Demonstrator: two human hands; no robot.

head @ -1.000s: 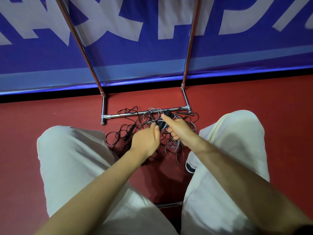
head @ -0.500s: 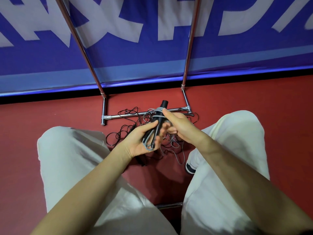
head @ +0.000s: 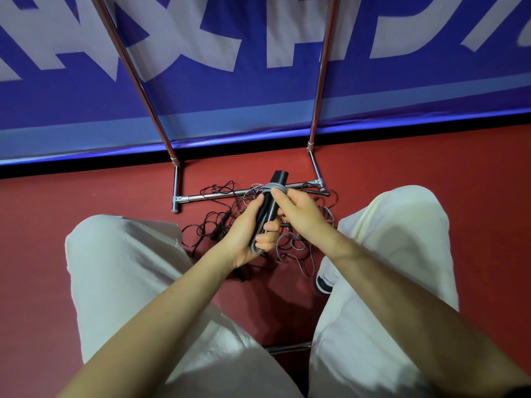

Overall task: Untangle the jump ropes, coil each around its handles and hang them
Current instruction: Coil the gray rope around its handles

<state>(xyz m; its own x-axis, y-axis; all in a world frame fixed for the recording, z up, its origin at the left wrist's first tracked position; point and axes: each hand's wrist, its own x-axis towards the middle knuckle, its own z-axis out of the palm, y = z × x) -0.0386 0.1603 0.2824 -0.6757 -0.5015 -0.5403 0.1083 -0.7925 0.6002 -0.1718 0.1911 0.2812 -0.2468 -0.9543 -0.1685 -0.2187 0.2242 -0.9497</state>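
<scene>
My left hand grips the black handles of a jump rope, fingers curled round their lower half, the handles tilted with the top end pointing away from me. My right hand pinches the grey cord where it is wound in several turns round the upper part of the handles, thumb tip pressing on the coil. A loop of the same grey cord hangs down along the handles and out below my left palm. Directly under the handles, on the red floor, lies the tangled pile of ropes, thin black and grey cords knotted together. Just beyond the handles runs the chrome base bar of the rack, with some cord draped over it; its two uprights rise from the far side toward a blue banner with white lettering. Nearer me than the handles, my knees in pale trousers flank the pile, and a shoe shows at the right.
</scene>
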